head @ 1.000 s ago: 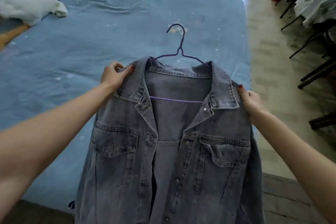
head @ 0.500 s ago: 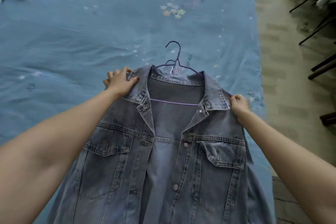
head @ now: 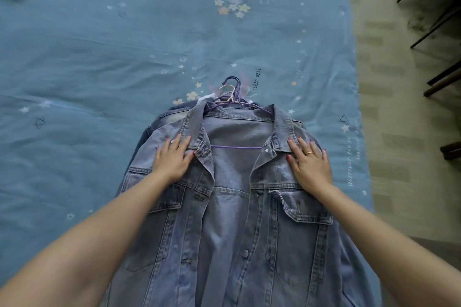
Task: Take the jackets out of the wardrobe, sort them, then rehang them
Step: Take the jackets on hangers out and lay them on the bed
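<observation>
Soft even daylight, weak shadows; wide-angle bending at edges; slight blur toward corners.

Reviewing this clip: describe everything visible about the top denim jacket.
The top denim jacket is faded grey-blue, with a spread collar, two flapped chest pockets and metal buttons, unbuttoned. It lies face up on the blue bedsheet, on a purple wire hanger, over at least one darker jacket. The left hand and right hand press flat on its shoulders.
</observation>
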